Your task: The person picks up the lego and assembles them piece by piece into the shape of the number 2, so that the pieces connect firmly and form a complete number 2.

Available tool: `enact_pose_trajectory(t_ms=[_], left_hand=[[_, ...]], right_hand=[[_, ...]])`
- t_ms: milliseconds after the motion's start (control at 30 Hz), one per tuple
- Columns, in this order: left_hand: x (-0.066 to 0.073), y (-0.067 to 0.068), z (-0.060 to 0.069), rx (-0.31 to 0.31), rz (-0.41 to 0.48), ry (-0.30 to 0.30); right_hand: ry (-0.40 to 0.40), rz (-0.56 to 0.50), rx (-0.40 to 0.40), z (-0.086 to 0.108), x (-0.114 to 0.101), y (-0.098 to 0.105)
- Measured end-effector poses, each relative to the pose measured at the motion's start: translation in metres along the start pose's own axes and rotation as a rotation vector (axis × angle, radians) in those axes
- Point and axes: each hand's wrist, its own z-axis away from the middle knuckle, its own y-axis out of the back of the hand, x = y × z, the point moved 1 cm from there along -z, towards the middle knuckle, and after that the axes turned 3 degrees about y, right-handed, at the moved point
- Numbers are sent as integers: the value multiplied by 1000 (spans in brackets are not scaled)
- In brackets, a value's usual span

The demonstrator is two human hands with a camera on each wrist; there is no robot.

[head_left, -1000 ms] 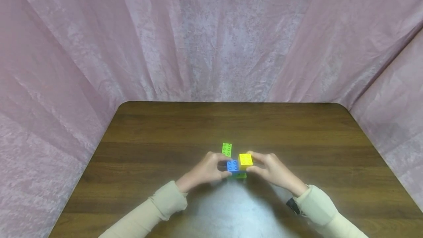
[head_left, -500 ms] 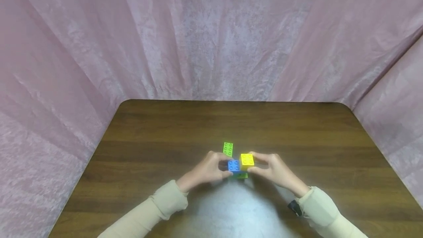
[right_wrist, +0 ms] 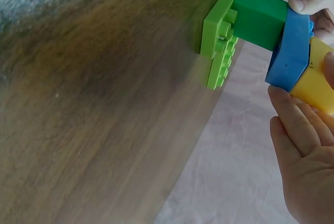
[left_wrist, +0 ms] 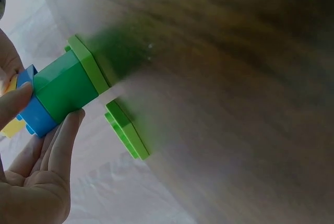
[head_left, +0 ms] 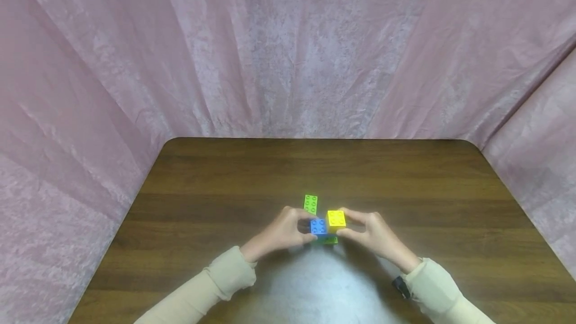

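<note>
In the head view, my left hand pinches the blue brick between thumb and fingers. My right hand pinches the yellow brick from its right side. Seen from the right wrist, the yellow brick sits on the right end of the blue brick. Whether it is fully pressed down cannot be told. Below the blue brick's other end stands a dark green block on a light green studded plate. Fingers hide part of the blue brick's sides.
A second light green studded plate lies on the wooden table, just behind the stack. Pink curtains hang around the table's back and sides. A dark band is on the right wrist.
</note>
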Motion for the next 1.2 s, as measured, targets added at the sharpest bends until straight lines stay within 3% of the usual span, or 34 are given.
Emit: enact_pose_trajectory(t_ms=[367, 567, 833, 1200], left_hand=[[-2, 1, 2, -28, 50, 45], [-2, 1, 1, -7, 30, 30], [0, 3, -1, -27, 186, 123], [2, 3, -1, -23, 169, 136]], right_hand=[[-1, 9, 15, 3, -1, -5], [39, 25, 38, 2, 0, -4], [47, 18, 22, 0, -2, -1], [13, 2, 5, 2, -4, -1]])
